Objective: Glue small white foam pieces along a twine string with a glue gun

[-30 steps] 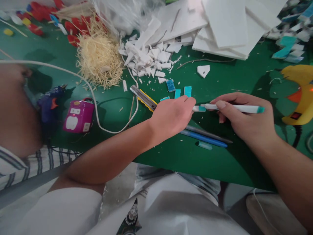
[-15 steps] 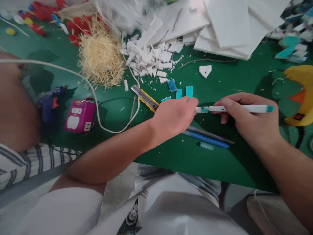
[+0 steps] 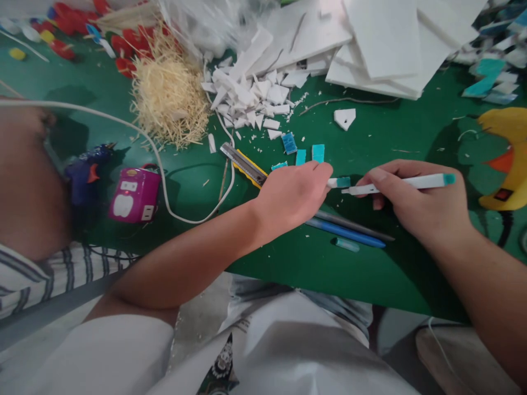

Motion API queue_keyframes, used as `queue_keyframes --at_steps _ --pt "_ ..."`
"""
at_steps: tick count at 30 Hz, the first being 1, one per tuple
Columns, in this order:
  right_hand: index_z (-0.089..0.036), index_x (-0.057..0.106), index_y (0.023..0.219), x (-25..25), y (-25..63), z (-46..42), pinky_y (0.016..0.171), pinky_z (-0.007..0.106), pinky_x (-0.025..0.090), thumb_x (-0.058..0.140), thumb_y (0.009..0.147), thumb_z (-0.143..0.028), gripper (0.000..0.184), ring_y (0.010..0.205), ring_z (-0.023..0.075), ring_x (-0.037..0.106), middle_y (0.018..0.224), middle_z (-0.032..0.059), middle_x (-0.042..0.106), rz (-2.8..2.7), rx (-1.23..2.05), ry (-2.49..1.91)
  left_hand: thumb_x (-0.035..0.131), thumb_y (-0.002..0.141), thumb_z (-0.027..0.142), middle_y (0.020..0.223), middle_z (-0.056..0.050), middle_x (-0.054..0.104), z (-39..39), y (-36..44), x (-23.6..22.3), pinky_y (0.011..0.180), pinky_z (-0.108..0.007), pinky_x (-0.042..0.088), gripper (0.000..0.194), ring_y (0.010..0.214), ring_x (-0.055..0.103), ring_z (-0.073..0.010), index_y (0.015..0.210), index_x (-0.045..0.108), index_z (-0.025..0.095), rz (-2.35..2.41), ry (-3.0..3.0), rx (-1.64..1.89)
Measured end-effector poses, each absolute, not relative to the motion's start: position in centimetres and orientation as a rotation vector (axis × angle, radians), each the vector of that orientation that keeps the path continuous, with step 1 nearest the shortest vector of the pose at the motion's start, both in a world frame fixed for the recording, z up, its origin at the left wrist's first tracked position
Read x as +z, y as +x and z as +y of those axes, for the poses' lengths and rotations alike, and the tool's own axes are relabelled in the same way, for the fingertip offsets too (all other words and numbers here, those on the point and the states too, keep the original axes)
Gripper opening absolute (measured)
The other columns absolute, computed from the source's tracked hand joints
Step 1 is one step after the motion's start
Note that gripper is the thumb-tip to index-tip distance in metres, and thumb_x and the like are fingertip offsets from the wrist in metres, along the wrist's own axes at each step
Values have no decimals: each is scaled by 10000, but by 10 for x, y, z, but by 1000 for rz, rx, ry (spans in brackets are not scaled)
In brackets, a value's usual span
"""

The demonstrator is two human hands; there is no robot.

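- The marker in my right hand now slants more, its tip lower than half a second ago.
- That tip has left the end of the small piece and sits just below its lower edge.
- The piece's exposed end looks more evenly teal; earlier it was patchy.
- At far left, a co-worker's hand shows more than half a second ago.

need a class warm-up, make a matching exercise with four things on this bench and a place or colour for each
1. marker
2. box cutter
3. loose cap
4. socket block

A. magenta, beside the dark blue glue gun
B. in the right hand
C. translucent teal
D. yellow-edged, partly hidden by the left hand

Pairs: 1-B, 2-D, 3-C, 4-A
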State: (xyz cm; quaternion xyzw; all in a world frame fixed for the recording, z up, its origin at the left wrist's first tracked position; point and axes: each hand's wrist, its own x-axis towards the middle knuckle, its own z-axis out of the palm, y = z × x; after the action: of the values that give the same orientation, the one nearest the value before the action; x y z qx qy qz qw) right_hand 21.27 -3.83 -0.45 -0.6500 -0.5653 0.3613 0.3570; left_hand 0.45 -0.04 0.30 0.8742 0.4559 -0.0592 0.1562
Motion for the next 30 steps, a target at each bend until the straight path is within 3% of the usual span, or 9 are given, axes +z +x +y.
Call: queue_keyframes --at_steps 6,11,16,20,24,30 --pt "-271 829 793 -13 213 -40 441 316 341 826 882 -701 439 475 140 499 548 2 633 -1403 853 -1611 514 1150 282 1184 -71 806 -1 5 4 631 -352 366 249 998 780 -249 1234 728 185 1315 2503 -175" --pt "-256 800 688 -6 212 -39 411 309 250 831 867 -632 417 439 124 457 493 3 606 -1443 903 -1677 543 1133 265 1202 -76 810 -1 4 2 638 -348 399 220 1006 782 -239 1210 729 178 1306 2511 -140" --pt "-235 835 791 -5 211 -40 466 299 356 821 886 -548 327 497 133 523 547 9 655 -1432 871 -1653 530 1146 284 1173 -68 814 -2 4 3 625 -350 355 235 995 783 -246 1210 732 183 1320 2509 -157" --pt "-239 816 725 -12 214 -41 412 304 278 808 904 -595 398 442 121 478 502 2 617 -1477 860 -1619 536 1141 263 1197 -68 817 -2 5 3 628 -355 352 224 1012 787 -249 1213 731 181 1314 2505 -156" --pt "-253 837 786 -13 214 -40 450 301 351 810 900 -643 407 472 127 517 527 -4 642 -1461 823 -1593 530 1149 283 1168 -62 820 -1 7 3 627 -351 339 235 989 786 -249 1210 736 188 1329 2506 -156" --pt "-245 808 732 -13 215 -41 409 312 270 788 905 -678 466 433 125 460 509 4 611 -1482 857 -1643 550 1136 266 1193 -76 817 -1 5 2 633 -343 363 216 1002 783 -252 1207 735 182 1319 2506 -135"
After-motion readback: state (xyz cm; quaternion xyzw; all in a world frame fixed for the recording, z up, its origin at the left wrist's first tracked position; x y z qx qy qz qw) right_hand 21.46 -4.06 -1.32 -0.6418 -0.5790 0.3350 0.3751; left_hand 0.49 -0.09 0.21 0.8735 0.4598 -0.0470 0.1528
